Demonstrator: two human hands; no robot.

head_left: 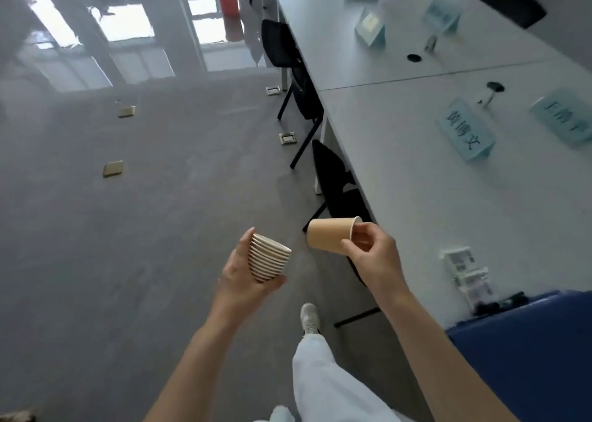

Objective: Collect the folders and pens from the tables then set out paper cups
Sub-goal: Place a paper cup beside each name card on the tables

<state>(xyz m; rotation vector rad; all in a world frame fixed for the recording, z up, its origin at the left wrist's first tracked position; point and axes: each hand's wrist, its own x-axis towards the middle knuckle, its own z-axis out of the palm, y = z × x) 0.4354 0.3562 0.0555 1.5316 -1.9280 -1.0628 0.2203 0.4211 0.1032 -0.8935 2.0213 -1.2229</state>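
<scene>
One paper cup (pixel 330 235) is being pinched sideways, mouth rightward, by the right hand (pixel 374 255); one nested cup stack (pixel 268 257) is being cradled, tilted, by the left hand (pixel 240 271).

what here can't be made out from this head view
- Far name cards: blurred, text unreadable.
- Small items on the table by the blue folder: too blurred to identify.
- Blue folder: cut off by the right and bottom edges.
- Stack of cups in the left hand: base hidden by the palm, exact count unclear.
- Single cup in the right hand: inside not visible.
</scene>
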